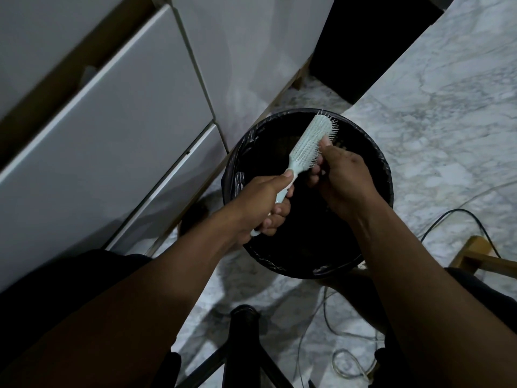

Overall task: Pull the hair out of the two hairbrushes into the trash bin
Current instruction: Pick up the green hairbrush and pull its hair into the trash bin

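Note:
A pale mint hairbrush [311,141] with white bristles is held over a round black trash bin [375,161] lined with a black bag. My left hand [260,205] is closed round the brush handle, and the brush head points up and to the right. My right hand [340,177] is at the bristles on the brush's right side, its fingertips pinched together against them. Whether any hair is between those fingers is too dark to tell. Only one brush is in view.
White cabinet drawers [112,141] run along the left. The floor [447,107] is grey-white marble. A black chair base [244,345] stands at the bottom centre, cables [330,331] lie on the floor at the lower right, and a wooden frame [475,253] stands at the right.

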Available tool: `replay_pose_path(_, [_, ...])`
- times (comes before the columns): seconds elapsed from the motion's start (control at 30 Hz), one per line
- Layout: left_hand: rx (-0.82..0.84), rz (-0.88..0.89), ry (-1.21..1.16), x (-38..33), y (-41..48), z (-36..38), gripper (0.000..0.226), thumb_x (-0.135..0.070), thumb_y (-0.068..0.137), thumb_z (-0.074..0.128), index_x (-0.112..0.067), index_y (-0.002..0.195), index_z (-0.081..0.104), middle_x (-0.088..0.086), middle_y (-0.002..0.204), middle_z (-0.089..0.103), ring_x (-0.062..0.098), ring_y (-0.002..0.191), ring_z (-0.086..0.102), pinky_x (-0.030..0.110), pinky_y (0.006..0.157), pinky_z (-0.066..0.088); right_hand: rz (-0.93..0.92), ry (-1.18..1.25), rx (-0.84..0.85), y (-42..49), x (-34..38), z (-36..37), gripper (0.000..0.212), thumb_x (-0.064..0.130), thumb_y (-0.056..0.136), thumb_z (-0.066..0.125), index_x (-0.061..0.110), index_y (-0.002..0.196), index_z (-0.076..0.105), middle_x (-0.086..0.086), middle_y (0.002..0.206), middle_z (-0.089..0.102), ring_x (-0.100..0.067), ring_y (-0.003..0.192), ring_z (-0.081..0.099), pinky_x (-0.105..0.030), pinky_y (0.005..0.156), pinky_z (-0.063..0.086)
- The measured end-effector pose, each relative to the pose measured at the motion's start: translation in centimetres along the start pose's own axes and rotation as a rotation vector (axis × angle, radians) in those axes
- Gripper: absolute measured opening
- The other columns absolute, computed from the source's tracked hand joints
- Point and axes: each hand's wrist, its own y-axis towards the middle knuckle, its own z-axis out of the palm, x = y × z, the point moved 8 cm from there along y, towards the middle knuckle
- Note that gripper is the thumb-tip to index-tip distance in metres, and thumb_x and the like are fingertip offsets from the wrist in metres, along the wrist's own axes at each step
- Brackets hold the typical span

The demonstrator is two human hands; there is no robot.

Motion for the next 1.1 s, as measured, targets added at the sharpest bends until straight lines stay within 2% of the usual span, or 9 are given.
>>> replay_pose_path(0.17, [-0.051, -0.019, -0.060, 0.2, 0.2, -1.0, 0.037, -0.047, 0.104, 0.044, -0.017, 0.083, 0.047, -0.001, 0.053, 0.033, 0.006, 0.029, 0.027, 0.011, 0.035, 0.023, 0.186, 0.203, 0.081, 0.0, -1.8, 0.7, 0.035, 0.028, 0.107, 0.046, 0.013, 0.078, 0.057, 0.001, 0.061, 0.058, -0.011, 0.053, 0.053, -0.023, 0.056, 0.046])
replay_pose_path(0.3, [-0.195, 0.032, 0.113, 0.6, 0.1, -2.4, 0.036, -0.045, 0.105, 0.042, -0.016, 0.083, 0.048, -0.001, 0.052, 0.037, 0.009, 0.029, 0.030, 0.014, 0.038, 0.025, -0.075, -0.237, -0.135, -0.3, -0.4, -1.3, 0.011, 0.014, 0.094, 0.070, 0.009, 0.086, 0.067, -0.005, 0.067, 0.066, -0.013, 0.052, 0.064, -0.029, 0.057, 0.053])
replay_pose_path(0.43, [-0.370, 0.069, 0.407, 1.7, -0.9, -3.9, 0.037, -0.042, 0.105, 0.042, -0.015, 0.080, 0.050, 0.002, 0.055, 0.047, 0.013, 0.029, 0.041, 0.019, 0.040, 0.031, -0.219, -0.732, -0.277, -2.3, 1.0, -1.7, 0.039, 0.035, 0.091, 0.073, 0.004, 0.069, 0.066, -0.008, 0.057, 0.068, -0.013, 0.042, 0.065, -0.026, 0.052, 0.058])
replay_pose_path(0.53, [-0.428, 0.089, 0.576, 1.6, -2.4, -4.6, 0.036, -0.040, 0.106, 0.043, -0.016, 0.080, 0.050, 0.005, 0.057, 0.053, 0.016, 0.033, 0.049, 0.021, 0.041, 0.036, -0.175, -1.043, -0.122, -2.9, 1.4, -0.5, 0.025, 0.024, 0.092, 0.070, 0.008, 0.112, 0.069, -0.016, 0.104, 0.075, -0.031, 0.098, 0.072, -0.041, 0.091, 0.058])
replay_pose_path(0.57, [-0.441, 0.091, 0.616, 1.3, -3.1, -4.7, 0.035, -0.040, 0.105, 0.043, -0.016, 0.082, 0.051, 0.006, 0.058, 0.054, 0.018, 0.035, 0.051, 0.021, 0.041, 0.037, -0.110, -1.182, -0.012, -3.2, 1.2, 0.1, 0.045, 0.021, 0.090, 0.072, 0.012, 0.132, 0.059, -0.017, 0.123, 0.069, -0.035, 0.115, 0.065, -0.040, 0.098, 0.053])
replay_pose_path(0.67, [-0.491, 0.120, 0.754, -0.2, -5.5, -5.0, 0.036, -0.040, 0.104, 0.046, -0.013, 0.083, 0.056, 0.007, 0.057, 0.059, 0.016, 0.034, 0.055, 0.020, 0.038, 0.038, -0.023, -1.424, 0.146, -4.8, 2.5, 0.8, 0.057, 0.032, 0.091, 0.072, 0.009, 0.139, 0.053, -0.017, 0.132, 0.060, -0.038, 0.124, 0.057, -0.038, 0.094, 0.047])
replay_pose_path(0.77, [-0.511, 0.182, 0.818, -2.7, -8.4, -4.1, 0.036, -0.037, 0.103, 0.047, -0.011, 0.080, 0.056, 0.008, 0.057, 0.064, 0.011, 0.030, 0.054, 0.019, 0.037, 0.039, -0.128, -1.413, 0.133, -7.5, 6.5, 2.1, 0.035, 0.037, 0.093, 0.069, 0.011, 0.115, 0.063, -0.009, 0.110, 0.058, -0.032, 0.112, 0.059, -0.030, 0.083, 0.040])
replay_pose_path(0.9, [-0.481, 0.301, 0.734, -7.2, -12.9, -1.2, 0.033, -0.039, 0.103, 0.046, -0.007, 0.094, 0.052, 0.010, 0.059, 0.067, 0.022, 0.035, 0.058, 0.022, 0.039, 0.043, -0.288, -1.401, 0.121, -12.3, 12.3, 4.4, 0.043, 0.029, 0.094, 0.070, 0.007, 0.130, 0.064, -0.016, 0.139, 0.058, -0.033, 0.127, 0.057, -0.029, 0.094, 0.043])
replay_pose_path(1.1, [-0.472, 0.489, 0.759, -14.2, -22.2, 4.3, 0.036, -0.040, 0.105, 0.041, -0.010, 0.091, 0.052, 0.012, 0.074, 0.071, 0.024, 0.044, 0.060, 0.023, 0.042, 0.044, -0.485, -1.289, -0.009, -19.4, 20.2, 6.0, 0.040, 0.036, 0.090, 0.070, 0.012, 0.122, 0.064, -0.007, 0.119, 0.064, -0.025, 0.101, 0.061, -0.027, 0.080, 0.041])
